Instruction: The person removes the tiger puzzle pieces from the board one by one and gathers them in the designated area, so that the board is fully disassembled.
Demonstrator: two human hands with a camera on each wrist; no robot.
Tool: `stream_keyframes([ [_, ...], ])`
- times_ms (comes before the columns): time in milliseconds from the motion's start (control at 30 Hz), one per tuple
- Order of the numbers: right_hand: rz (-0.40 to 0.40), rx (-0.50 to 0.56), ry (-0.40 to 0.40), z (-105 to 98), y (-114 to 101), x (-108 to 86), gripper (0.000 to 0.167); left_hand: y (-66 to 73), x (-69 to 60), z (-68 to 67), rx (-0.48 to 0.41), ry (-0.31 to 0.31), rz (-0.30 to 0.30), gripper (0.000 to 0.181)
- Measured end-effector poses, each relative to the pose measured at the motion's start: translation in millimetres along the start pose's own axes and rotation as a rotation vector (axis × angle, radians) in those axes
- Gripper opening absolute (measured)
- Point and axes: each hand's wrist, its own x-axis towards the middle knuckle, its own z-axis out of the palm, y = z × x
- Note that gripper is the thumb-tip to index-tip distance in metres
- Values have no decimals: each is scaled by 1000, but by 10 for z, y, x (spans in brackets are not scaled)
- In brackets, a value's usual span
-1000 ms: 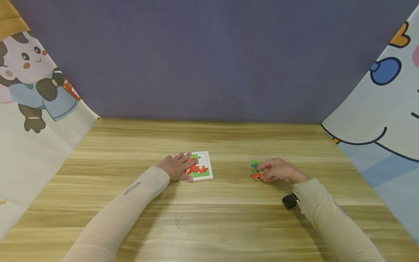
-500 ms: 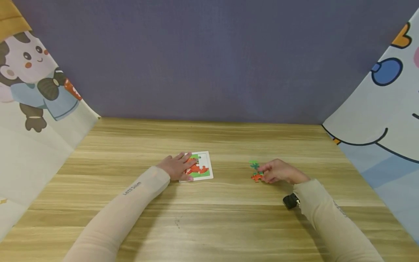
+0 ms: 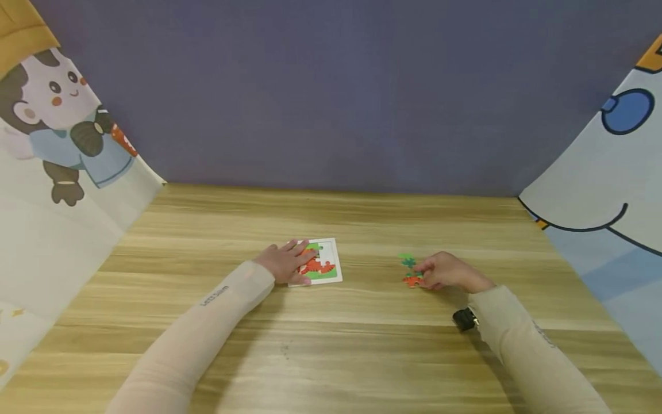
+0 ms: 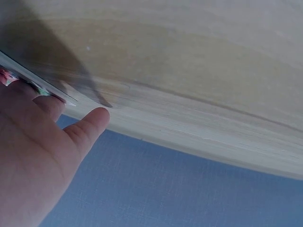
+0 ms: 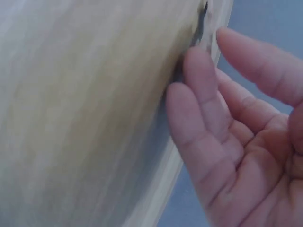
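A small square jigsaw puzzle in a white-rimmed frame (image 3: 338, 260) lies left of centre on the table. Orange and green pieces fill part of it, and its upper right shows bare white. Across its left side my left hand (image 3: 284, 263) rests with fingers spread, hiding that part. My right hand (image 3: 447, 271) is over loose puzzle pieces to the right, its fingertips at an orange piece (image 3: 412, 281). A green piece (image 3: 408, 261) lies just behind. In the right wrist view the thumb stands apart from the bent fingers (image 5: 187, 113), and no held piece shows.
The wood-grain table (image 3: 310, 356) runs back to a grey-blue partition (image 3: 331, 103). Printed cartoon panels (image 3: 77, 132) stand at both sides. A black device (image 3: 465, 319) sits at the right wrist.
The head view has turned slightly left. My right hand and the orange piece have shifted a little relative to the green piece. My left hand has stayed on the puzzle.
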Motion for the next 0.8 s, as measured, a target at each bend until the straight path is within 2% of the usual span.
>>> stream_keyframes([
  [233, -29, -41, 35, -44, -17, -50, 49, 8, 70, 34, -10, -7, -12, 78],
  [367, -56, -97, 70, -70, -57, -29, 46, 19, 87, 24, 4, -11, -17, 78],
  [567, -161, -226, 123, -33, -157, 40, 42, 34, 81, -11, 18, -25, -27, 77],
  [800, -241, -277, 170, 105, -291, 148, 39, 18, 69, -13, -6, -39, -54, 78],
])
